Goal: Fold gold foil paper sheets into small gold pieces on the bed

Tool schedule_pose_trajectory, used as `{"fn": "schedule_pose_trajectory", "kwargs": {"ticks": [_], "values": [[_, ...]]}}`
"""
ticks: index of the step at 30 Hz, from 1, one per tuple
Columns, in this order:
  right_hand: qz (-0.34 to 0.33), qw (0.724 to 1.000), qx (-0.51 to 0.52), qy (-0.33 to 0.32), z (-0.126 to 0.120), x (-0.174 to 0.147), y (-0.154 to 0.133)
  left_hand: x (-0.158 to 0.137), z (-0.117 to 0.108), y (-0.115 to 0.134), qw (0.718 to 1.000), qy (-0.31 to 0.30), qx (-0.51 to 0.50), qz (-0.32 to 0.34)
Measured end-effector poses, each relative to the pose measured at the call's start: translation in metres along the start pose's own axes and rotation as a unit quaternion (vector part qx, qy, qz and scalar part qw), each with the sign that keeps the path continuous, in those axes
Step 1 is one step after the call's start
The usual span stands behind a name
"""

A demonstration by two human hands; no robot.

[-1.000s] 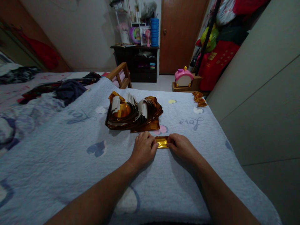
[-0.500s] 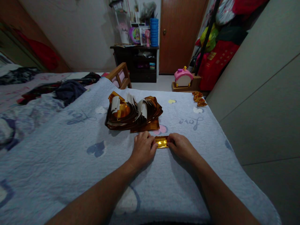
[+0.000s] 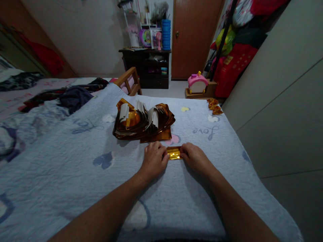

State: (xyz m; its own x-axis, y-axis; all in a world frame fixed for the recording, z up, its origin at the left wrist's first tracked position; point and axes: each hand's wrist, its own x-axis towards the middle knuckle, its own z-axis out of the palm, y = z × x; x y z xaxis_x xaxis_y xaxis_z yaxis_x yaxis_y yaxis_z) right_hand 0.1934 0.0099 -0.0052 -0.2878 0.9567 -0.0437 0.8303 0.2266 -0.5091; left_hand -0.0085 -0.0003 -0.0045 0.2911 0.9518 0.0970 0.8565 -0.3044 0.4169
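A folded strip of shiny gold foil paper (image 3: 174, 153) lies between my two hands, low against the blue bedspread. My left hand (image 3: 155, 157) pinches its left end, thumb toward the middle. On the other end, my right hand (image 3: 194, 156) is closed with thumb and fingers pressed together. Just beyond my left hand rests a thick curled stack of gold foil paper sheets (image 3: 141, 126), with pale backs showing in places. Several folded gold foil pieces (image 3: 214, 107) sit at the far right corner of the bedspread.
The blue bedspread (image 3: 75, 168) with hearts and lettering covers the surface under my arms. Rumpled dark clothes (image 3: 75, 98) lie at the left. A pink toy case (image 3: 197, 83) stands past the far edge. A pale cabinet wall (image 3: 282, 101) runs along the right.
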Motion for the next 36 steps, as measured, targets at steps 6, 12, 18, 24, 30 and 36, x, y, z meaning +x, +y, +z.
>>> {"fn": "schedule_pose_trajectory", "kwargs": {"ticks": [6,12,18,24,30,36], "values": [[0.008,1.0,0.003,-0.005,-0.0003,-0.0003,-0.0006,-0.0002,-0.0005,0.0005,1.0,-0.007,-0.002,-0.004],[0.007,1.0,-0.004,0.001,0.0013,0.0004,-0.0002,-0.0005,0.0024,-0.0002,1.0,0.009,0.002,0.005],[0.003,1.0,0.002,0.002,0.002,0.0004,0.0009,-0.0013,0.0021,-0.0003,1.0,0.01,0.005,0.007],[0.009,1.0,0.009,0.001,0.0016,0.0002,-0.0003,-0.0001,0.002,-0.0001,1.0,0.013,0.009,0.003],[-0.011,1.0,0.011,0.026,0.0026,-0.0011,0.0009,0.0002,0.0011,0.0002,1.0,0.012,-0.002,-0.009],[-0.004,1.0,0.006,-0.002,0.002,-0.001,0.0017,-0.0005,0.0008,-0.0016,1.0,0.007,-0.02,0.001]]}}
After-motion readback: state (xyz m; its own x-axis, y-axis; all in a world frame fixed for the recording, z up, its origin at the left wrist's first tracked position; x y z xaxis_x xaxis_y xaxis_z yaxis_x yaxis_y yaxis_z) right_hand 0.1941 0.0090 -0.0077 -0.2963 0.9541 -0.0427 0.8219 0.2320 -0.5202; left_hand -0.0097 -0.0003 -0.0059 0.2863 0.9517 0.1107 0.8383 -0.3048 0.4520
